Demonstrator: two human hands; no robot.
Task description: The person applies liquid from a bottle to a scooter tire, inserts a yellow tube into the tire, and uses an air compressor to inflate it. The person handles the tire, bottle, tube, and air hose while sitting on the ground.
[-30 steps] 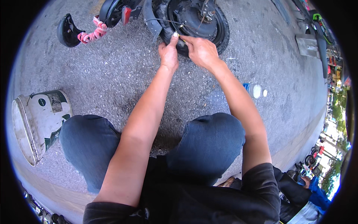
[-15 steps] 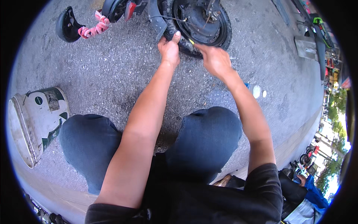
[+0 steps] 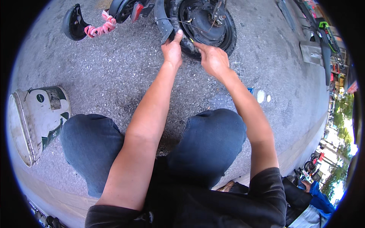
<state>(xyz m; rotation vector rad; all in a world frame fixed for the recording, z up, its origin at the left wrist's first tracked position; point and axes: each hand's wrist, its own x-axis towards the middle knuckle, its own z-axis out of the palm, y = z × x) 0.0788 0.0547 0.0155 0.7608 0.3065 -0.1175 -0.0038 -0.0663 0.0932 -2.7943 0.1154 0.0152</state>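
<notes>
A black tyred wheel (image 3: 226,40) of a two-wheeler lies at the top, with a grimy hub, a thin cable and a grey-black mudguard (image 3: 161,21) on its left. My left hand (image 3: 172,51) is closed on the tyre's lower left edge, beside the mudguard, thumb raised. My right hand (image 3: 213,60) is closed at the tyre just right of it, index finger forward on a small yellow tool (image 3: 192,41), most of which is hidden. A clear plastic bottle with a blue label (image 3: 259,95) lies on the ground beside my right forearm.
A white bucket (image 3: 38,121) lies at left by my knee. Black vehicle parts with pink wrapping (image 3: 99,30) are top left. A metal plate (image 3: 311,53) and black machinery stand at right. A person in blue (image 3: 319,199) is low at right, near parked vehicles and trees.
My right hand moved down and right away from my left hand, then slightly back up and left along the tyre. My left hand shifted little. The wheel appears slightly further right in view.
</notes>
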